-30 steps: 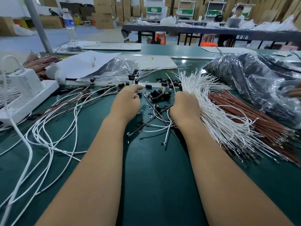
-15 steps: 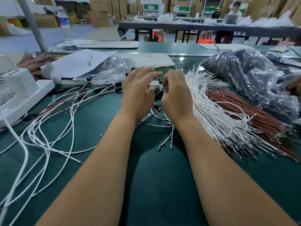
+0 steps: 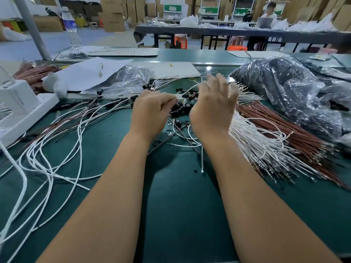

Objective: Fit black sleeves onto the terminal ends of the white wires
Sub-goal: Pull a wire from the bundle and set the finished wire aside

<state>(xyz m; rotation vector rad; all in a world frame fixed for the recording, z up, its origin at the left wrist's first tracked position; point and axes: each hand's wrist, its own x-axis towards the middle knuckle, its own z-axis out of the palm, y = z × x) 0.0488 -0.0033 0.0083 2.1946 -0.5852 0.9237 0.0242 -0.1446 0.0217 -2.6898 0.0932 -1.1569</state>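
Small black plastic sleeves [image 3: 181, 109] sit in a loose pile right between both hands on the green worktop [image 3: 180, 205]. Left hand [image 3: 152, 111] pinches a thin white wire [image 3: 187, 92]; right hand [image 3: 213, 109] is blurry, fingers spread, holding nothing, bundle of white wires [image 3: 252, 141] just beside it.

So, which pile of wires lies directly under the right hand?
The fanned bundle of white wires; the brown wire bundle lies farther right, beyond the right hand.

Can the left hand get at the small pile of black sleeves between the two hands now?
Probably yes. The left hand is right beside the black sleeves, which lie uncovered on the green table. However, its fingers are curled as if already pinching something small, so it may need to free them first.
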